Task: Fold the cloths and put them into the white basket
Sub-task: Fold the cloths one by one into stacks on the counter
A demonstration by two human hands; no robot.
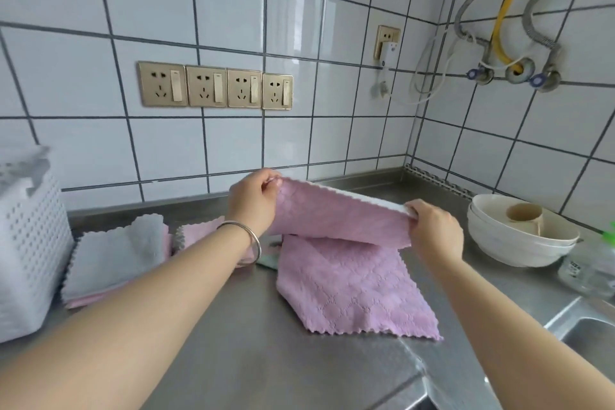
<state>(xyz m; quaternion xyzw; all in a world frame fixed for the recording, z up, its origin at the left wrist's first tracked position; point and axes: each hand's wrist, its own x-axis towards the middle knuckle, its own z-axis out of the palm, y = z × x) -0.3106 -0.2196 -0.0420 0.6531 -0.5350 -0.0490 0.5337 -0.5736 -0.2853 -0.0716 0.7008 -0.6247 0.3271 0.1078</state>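
left hand [254, 201] and right hand [436, 226] each pinch a far corner of the pink cloth [346, 263]; lay those corners level onto the near zigzag edge.

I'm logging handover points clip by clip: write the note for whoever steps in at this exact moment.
Left hand pinches the far left corner of the pink cloth; right hand pinches the far right corner. That edge is lifted off the steel counter and arched toward the person; the near half lies flat.
Grey cloth sits on a small stack, with pink layers under it, beside the white basket at left. Pale cloth shows at the basket's top.
Done: fold of this cloth begun.
Left: finish the fold, put it in the basket, then fold the stack by the basket.
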